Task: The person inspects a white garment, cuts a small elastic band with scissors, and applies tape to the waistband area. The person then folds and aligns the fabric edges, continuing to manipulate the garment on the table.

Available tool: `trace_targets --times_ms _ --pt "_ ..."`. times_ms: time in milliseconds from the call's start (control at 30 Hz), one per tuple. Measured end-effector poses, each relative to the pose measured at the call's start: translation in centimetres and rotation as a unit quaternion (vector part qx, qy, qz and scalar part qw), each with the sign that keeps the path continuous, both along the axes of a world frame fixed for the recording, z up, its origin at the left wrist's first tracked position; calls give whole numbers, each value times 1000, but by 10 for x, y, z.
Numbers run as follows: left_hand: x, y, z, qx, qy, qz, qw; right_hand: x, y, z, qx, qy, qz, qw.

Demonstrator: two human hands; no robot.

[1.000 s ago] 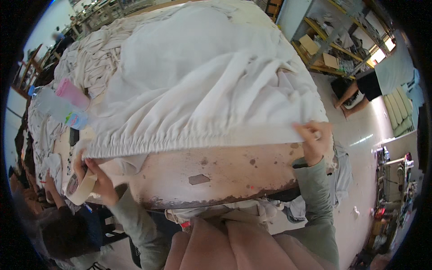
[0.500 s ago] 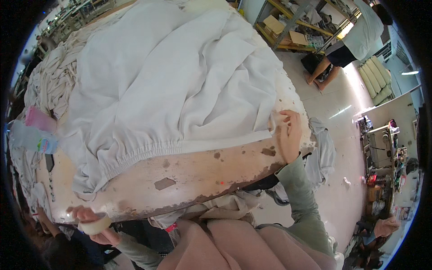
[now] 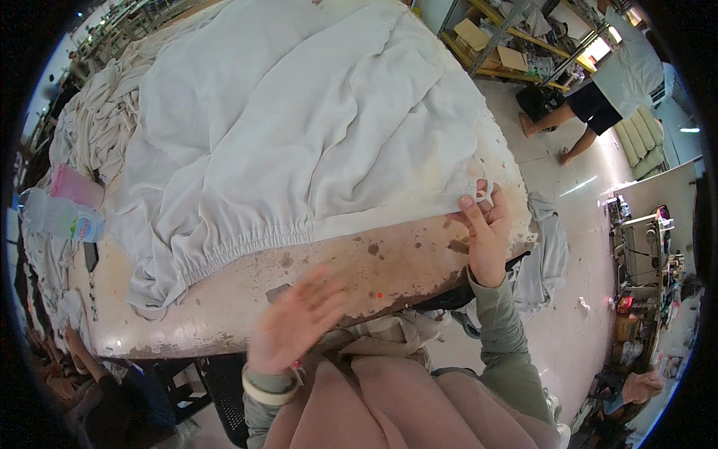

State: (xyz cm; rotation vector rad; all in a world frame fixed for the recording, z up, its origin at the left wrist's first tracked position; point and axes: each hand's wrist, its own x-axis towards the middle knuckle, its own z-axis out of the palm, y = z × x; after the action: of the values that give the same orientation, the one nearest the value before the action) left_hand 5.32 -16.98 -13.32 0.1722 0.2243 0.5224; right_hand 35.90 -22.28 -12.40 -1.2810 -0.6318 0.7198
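Off-white fabric (image 3: 284, 127) with a gathered elastic band lies rumpled over the worn, paint-flaked table (image 3: 179, 322). My right hand (image 3: 486, 228) pinches the right end of the band, where a small white loop shows between thumb and fingers. My left hand (image 3: 295, 322), blurred, is over the table's near edge below the fabric, fingers stretched out and holding nothing. A pale roll of tape (image 3: 265, 393) hangs round my left wrist.
Pink (image 3: 78, 185) and clear (image 3: 56, 217) bottles stand at the table's left beside heaped fabric (image 3: 97, 135). A person (image 3: 621, 82) is by metal shelving (image 3: 493, 52) at right; a co-worker's arm (image 3: 86, 352) shows at lower left. A cluttered rack (image 3: 643, 254) lines the right.
My left hand let go of the band, and the tape roll went from its fingers to the wrist as it moved right. My right hand has regripped the band's end, which now lies on the table.
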Motion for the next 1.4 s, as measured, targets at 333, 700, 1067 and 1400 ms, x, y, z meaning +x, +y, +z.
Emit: trace_targets --times_ms 333,700,1067,1400 --pt "64 27 -10 -49 19 225 973 -28 3 35 117 54 -23 991" --pt "101 -5 20 -13 -8 7 1000 -67 2 30 149 64 -27 986" --pt "82 23 56 279 253 305 875 -77 6 21 264 58 65 961" --pt "32 89 63 411 280 188 847 -65 100 37 212 -381 218 873"
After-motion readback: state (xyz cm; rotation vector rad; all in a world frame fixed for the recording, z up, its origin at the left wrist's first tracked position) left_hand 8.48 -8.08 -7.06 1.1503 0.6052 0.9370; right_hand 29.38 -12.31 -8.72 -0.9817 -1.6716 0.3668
